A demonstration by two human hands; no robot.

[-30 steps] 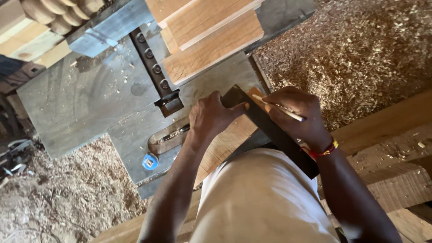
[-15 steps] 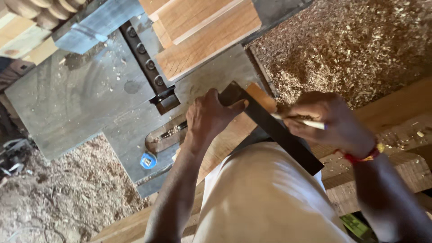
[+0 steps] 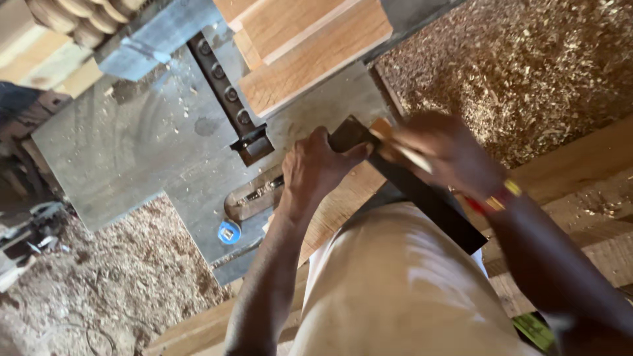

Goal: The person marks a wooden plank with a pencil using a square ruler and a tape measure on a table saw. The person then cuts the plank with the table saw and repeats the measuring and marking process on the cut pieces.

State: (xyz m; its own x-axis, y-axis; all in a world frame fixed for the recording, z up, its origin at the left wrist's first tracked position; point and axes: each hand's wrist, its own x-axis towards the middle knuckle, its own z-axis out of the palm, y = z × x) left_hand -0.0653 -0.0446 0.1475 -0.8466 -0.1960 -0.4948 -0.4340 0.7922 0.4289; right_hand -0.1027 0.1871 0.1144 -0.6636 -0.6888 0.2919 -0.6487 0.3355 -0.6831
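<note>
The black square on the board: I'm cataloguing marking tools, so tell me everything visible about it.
The black square is a long, flat, dark bar, matte like metal or painted wood, lying diagonally across the pale wooden board. Its upper end sits under the left hand, which presses it down. The right hand, blurred, holds a pencil against its edge. Its lower end overlaps the person's light shirt.

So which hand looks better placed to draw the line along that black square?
Probably the right hand: it holds the pencil beside the black square. The left hand is pressing the square onto the board.
</note>
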